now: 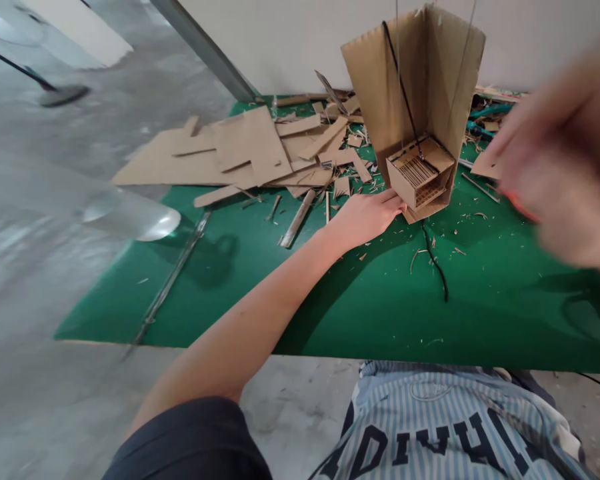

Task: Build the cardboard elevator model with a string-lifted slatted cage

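A cardboard model stands on the green table, with two tall walls meeting in a corner and a small slatted cardboard box at its foot. A black cord runs from the top of a wall down to the box, and a black cord end lies in front. My left hand holds the model's lower left edge, its fingertips partly hidden by the box. My right hand is raised at the right, smeared by motion. Beside it show a cardboard piece and a blurred orange-red thing.
Cardboard sheets and offcuts are heaped at the back left. A long clear strip and a blurred translucent cylinder are at the left. Teal-handled tools lie behind, at right. The green table ends just before my body.
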The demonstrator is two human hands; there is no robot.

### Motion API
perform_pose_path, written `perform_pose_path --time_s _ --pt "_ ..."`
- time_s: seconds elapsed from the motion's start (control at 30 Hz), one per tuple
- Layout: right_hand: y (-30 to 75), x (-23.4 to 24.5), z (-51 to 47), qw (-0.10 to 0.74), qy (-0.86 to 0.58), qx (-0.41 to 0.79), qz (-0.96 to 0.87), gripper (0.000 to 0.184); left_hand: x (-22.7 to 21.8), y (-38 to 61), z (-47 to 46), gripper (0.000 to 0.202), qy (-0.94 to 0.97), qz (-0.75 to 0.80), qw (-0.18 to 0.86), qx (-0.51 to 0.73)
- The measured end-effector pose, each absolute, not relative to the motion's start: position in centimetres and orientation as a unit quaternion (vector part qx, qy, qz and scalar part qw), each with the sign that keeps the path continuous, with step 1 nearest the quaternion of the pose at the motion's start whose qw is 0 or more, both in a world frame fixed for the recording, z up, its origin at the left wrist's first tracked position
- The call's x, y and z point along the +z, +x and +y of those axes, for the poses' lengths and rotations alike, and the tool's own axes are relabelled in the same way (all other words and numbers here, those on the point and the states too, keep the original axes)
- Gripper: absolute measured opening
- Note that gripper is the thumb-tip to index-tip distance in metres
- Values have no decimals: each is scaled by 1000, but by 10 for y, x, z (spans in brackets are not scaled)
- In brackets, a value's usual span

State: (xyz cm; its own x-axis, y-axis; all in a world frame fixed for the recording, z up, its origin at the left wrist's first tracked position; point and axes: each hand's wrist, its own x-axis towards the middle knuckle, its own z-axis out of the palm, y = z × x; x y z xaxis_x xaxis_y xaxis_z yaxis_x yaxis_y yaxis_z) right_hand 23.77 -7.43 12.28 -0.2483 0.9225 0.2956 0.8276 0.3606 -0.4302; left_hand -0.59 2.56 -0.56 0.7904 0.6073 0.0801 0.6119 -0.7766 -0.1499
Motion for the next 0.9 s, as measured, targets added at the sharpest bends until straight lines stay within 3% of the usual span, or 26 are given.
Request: perform_pose_path --time_s 0.03,0.07,0.13,0.17,0.33,0.43,0.5,0.63,0.9 --pt "223 115 -88 216 -532 98 -813 50 -5 -6 25 39 -942 -327 79 -13" --pt "208 107 -99 110 -487 84 -862 39 -5 -6 25 38 -941 -330 74 -14" --pt "186 89 -112 -93 -449 61 -887 23 -5 -6 25 38 -940 -334 70 -16" --pt "179 80 -114 -135 -445 53 -884 19 -6 -7 25 38 -939 -338 69 -19" --pt "174 44 -99 -59 -483 -50 -872 33 -10 -10 28 37 -938 -341 40 -44" --pt "176 24 -86 -30 -502 -89 -860 58 -10 -10 30 33 -940 -336 3 -57" --pt "177 11 -79 -3 -506 -81 -859 65 -10 -10 32 32 -940 -337 -12 -59" --pt "181 -3 -68 45 -502 -45 -863 65 -8 -10 34 33 -938 -341 -22 -54" --pt "190 -2 -60 64 -490 -43 -868 53 -3 -8 32 33 -936 -351 6 -35"
